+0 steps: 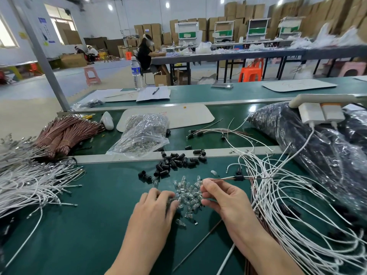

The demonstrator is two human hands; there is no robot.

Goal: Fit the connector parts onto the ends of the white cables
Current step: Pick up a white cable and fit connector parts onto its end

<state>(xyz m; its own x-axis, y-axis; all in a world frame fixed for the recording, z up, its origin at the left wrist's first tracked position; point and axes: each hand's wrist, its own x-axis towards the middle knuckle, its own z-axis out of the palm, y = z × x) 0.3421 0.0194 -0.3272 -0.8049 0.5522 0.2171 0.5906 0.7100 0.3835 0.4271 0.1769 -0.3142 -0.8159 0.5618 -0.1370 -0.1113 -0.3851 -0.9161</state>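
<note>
Pinching the cable [222,179], the right hand [224,197] is steadying it while the left hand [156,203], hold unclear, is pawing the clear parts [188,193]: best singling out 1.

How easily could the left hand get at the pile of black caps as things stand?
Probably yes: the left hand rests on the clear parts, and the black caps lie just beyond on open mat, nothing standing between.

We see bright, even light from ceiling lamps [110,6] and windows [60,18] at left. Shadows on the desk [89,215] are soft; the plastic bag [143,133] glints. The left hand [158,203] is motion-blurred, and the frame edges bend and smear.
</note>
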